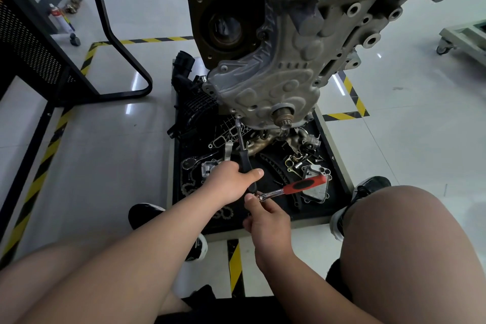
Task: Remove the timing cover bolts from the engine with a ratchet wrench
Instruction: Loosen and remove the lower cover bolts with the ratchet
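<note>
Ratchet wrench (302, 187): one, right hand (268, 221) pinching; left hand (231, 183) clasping one apparent driver (244, 163)

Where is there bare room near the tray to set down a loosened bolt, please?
The floor left of the parts tray, up to the striped tape, is bare; so is the floor right of it, beyond the right shoe. The tray itself is crowded with loose parts under the engine.
</note>
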Demonstrator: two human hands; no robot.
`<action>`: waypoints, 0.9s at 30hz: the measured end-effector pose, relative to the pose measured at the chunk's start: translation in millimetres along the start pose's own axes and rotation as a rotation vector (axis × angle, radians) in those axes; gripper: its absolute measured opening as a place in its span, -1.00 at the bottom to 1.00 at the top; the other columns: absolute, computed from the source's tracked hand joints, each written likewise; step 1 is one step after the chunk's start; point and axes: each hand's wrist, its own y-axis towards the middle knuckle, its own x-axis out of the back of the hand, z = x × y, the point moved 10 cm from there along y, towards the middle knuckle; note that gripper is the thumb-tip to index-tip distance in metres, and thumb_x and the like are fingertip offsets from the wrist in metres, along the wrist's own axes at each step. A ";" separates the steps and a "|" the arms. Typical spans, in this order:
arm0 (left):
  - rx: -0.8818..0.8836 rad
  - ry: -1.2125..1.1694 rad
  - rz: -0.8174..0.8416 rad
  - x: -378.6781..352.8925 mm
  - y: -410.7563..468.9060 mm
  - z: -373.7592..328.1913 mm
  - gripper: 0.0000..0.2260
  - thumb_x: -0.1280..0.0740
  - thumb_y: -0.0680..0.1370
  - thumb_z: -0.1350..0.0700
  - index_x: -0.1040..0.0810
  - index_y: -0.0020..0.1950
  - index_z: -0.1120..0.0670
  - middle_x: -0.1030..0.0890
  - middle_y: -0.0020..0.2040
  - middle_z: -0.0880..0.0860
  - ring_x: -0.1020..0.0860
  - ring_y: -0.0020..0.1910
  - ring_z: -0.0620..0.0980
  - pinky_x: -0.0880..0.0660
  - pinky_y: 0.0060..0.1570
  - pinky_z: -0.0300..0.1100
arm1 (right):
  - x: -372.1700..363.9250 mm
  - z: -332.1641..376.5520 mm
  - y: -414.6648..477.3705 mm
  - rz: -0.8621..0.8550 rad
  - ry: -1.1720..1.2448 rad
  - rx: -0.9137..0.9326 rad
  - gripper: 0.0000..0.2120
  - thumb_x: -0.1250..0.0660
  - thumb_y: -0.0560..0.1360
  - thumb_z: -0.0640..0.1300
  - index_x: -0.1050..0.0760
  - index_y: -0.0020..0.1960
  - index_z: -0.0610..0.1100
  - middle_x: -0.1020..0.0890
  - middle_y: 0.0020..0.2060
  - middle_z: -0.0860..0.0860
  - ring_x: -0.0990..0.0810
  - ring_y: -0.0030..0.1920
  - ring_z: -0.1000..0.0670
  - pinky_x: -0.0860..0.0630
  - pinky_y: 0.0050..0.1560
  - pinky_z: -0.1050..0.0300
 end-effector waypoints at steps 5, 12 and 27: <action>-0.006 0.008 -0.006 -0.6 0.2 0.7 -0.52 -0.33 0.48 -0.28 -0.62 -0.05 0.16 -0.64 -0.15 0.09 -0.61 -0.13 0.05 -0.53 -0.05 -0.02 | -0.1 -0.8 0.6 -0.016 -0.015 0.002 -0.72 -0.31 0.58 -0.02 -0.61 -0.24 -0.12 -0.60 -0.41 0.07 -0.43 -0.49 0.09 -0.46 -0.38 0.22; 0.008 -0.045 0.036 -5.0 -2.5 -1.6 -0.60 -0.32 0.50 -0.24 -0.56 -0.22 0.10 -0.48 -0.42 -0.04 -0.44 -0.44 -0.07 -0.33 -0.38 -0.20 | -11.7 -25.5 8.0 0.076 0.204 -0.287 -0.50 -0.08 0.64 0.16 -0.57 -0.09 -0.21 -0.56 -0.44 -0.02 -0.45 -0.49 0.02 -0.45 -0.35 0.14; 0.008 -0.073 0.043 -1.6 -0.7 -0.4 -0.63 -0.34 0.51 -0.18 -0.57 -0.14 0.15 -0.43 -0.42 -0.04 -0.43 -0.44 -0.05 -0.35 -0.40 -0.21 | -41.5 -37.0 -12.2 0.275 0.463 -0.589 -0.37 0.01 0.61 0.25 -0.50 -0.37 -0.13 -0.32 -0.51 0.02 -0.30 -0.53 0.03 -0.31 -0.36 0.16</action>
